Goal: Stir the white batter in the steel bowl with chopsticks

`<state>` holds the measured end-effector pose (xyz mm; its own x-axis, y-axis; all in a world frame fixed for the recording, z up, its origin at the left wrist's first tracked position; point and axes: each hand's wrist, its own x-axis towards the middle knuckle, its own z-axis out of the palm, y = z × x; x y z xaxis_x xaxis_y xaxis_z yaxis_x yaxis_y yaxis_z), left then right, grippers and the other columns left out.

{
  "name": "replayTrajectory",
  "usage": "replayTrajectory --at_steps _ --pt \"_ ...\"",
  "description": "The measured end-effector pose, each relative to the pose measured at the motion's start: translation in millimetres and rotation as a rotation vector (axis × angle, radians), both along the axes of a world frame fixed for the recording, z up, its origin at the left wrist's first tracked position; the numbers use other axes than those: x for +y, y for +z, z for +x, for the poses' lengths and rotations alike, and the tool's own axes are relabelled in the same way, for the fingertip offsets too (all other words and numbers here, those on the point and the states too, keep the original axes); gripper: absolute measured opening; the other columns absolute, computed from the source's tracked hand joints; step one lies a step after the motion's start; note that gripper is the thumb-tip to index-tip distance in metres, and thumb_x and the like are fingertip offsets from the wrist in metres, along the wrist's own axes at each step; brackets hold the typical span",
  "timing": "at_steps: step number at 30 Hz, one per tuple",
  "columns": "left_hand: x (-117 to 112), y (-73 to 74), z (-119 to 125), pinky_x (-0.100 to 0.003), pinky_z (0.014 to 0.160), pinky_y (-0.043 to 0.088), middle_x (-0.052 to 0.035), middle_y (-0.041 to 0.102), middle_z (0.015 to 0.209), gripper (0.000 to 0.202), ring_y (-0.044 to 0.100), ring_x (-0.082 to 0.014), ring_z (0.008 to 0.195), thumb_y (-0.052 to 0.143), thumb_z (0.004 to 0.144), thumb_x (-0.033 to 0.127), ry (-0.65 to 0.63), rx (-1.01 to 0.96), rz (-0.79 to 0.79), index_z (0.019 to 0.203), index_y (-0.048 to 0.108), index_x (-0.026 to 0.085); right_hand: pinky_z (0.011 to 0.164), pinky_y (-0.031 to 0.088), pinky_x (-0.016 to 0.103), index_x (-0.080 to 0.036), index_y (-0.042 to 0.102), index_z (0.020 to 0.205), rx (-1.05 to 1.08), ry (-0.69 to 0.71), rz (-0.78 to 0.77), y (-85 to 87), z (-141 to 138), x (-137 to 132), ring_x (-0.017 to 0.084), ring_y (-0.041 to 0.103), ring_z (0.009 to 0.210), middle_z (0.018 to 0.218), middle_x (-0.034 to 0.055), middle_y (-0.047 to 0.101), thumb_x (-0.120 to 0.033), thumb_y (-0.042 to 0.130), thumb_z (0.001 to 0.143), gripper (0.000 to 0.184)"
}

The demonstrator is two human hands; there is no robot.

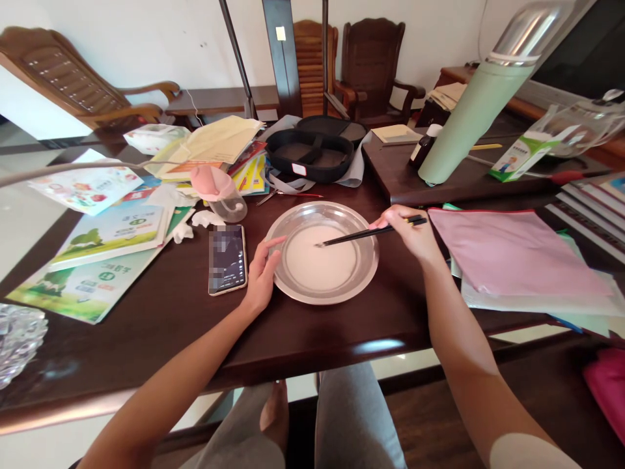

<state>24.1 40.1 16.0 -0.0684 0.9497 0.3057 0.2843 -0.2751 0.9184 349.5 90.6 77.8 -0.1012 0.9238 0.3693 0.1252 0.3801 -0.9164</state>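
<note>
A round shallow metal dish (364, 273) stands near the table's front edge. White, milky-looking liquid (319, 267) covers its bottom. My left hand (262, 277) is at the dish's left side, its fingertips holding the rim. Black chopsticks (359, 235) are gripped in my right hand (405, 229), just beyond the right rim. They slant down to the left, close together, with their tips at the liquid. Whether the tips dip below the surface I cannot tell. A phone (228, 259) with a lit screen lies just left of my left hand.
Left of the dish are booklets (114, 231), crumpled tissues (208, 219) and a pink-lidded cup (217, 189). Behind it sits an open black case (310, 153). At the right are a green thermos (481, 120), a small carton (522, 156), a pink folder (517, 251) and stacked books (593, 212).
</note>
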Motion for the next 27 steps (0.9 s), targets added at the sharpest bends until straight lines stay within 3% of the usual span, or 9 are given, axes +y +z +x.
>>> replayTrajectory --at_steps 3,9,12,16,19,23,25,27 --pt "0 -0.6 0 -0.048 0.118 0.039 -0.0094 0.068 0.127 0.049 0.060 -0.0306 0.127 0.056 0.097 0.061 0.003 0.006 0.003 0.124 0.072 0.022 0.074 0.059 0.037 -0.025 0.070 0.059 0.066 -0.024 0.004 -0.3 9 0 0.021 0.074 0.066 0.063 0.0023 0.075 -0.059 0.070 0.091 0.046" --pt "0 -0.1 0 -0.048 0.118 0.040 -0.0093 0.069 0.128 0.049 0.060 -0.0306 0.127 0.056 0.097 0.062 0.004 0.020 0.006 0.123 0.072 0.023 0.075 0.059 0.035 -0.024 0.076 0.069 -0.066 0.229 -0.031 1.5 -9 -4 0.021 0.076 0.074 0.073 0.0044 0.079 -0.062 0.073 0.087 0.042" --pt "0 0.0 0 -0.048 0.119 0.039 -0.0094 0.069 0.129 0.050 0.060 -0.0309 0.128 0.056 0.096 0.062 0.007 0.011 0.007 0.122 0.072 0.023 0.081 0.059 0.035 -0.024 0.078 0.072 -0.080 0.138 0.001 0.3 -8 -2 0.021 0.077 0.080 0.079 0.0047 0.081 -0.061 0.075 0.086 0.040" --pt "0 -0.1 0 -0.049 0.118 0.039 -0.0095 0.069 0.128 0.049 0.060 -0.0309 0.126 0.057 0.096 0.062 0.008 0.011 0.007 0.122 0.072 0.023 0.077 0.059 0.037 -0.024 0.072 0.062 0.030 -0.054 0.006 -0.4 7 0 0.021 0.075 0.070 0.066 0.0028 0.076 -0.059 0.071 0.091 0.045" --pt "1 -0.2 0 -0.049 0.118 0.039 -0.0095 0.069 0.128 0.050 0.060 -0.0311 0.127 0.057 0.096 0.063 0.009 0.011 0.007 0.122 0.072 0.023 0.071 0.058 0.035 -0.024 0.070 0.059 0.053 0.039 -0.015 1.0 8 -2 0.021 0.074 0.066 0.062 0.0022 0.074 -0.057 0.069 0.092 0.047" --pt "1 -0.4 0 -0.049 0.118 0.039 -0.0093 0.070 0.127 0.049 0.060 -0.0309 0.127 0.057 0.096 0.062 0.007 0.008 0.011 0.122 0.072 0.023 0.074 0.058 0.034 -0.024 0.076 0.068 -0.067 0.237 -0.039 2.8 -7 -5 0.020 0.076 0.073 0.072 0.0040 0.079 -0.061 0.072 0.088 0.043" --pt "1 -0.4 0 -0.048 0.118 0.039 -0.0092 0.069 0.127 0.048 0.060 -0.0306 0.127 0.058 0.096 0.060 -0.001 0.002 0.014 0.122 0.072 0.023 0.078 0.059 0.034 -0.024 0.078 0.072 -0.098 0.221 -0.023 2.9 -10 -5 0.021 0.077 0.079 0.078 0.0045 0.081 -0.062 0.074 0.086 0.041" --pt "1 -0.4 0 -0.047 0.118 0.039 -0.0093 0.069 0.127 0.047 0.060 -0.0302 0.127 0.058 0.096 0.059 -0.008 -0.004 0.015 0.122 0.072 0.023 0.081 0.059 0.035 -0.024 0.077 0.071 -0.075 0.119 -0.015 2.6 -7 -3 0.021 0.077 0.080 0.078 0.0039 0.081 -0.060 0.075 0.087 0.039"
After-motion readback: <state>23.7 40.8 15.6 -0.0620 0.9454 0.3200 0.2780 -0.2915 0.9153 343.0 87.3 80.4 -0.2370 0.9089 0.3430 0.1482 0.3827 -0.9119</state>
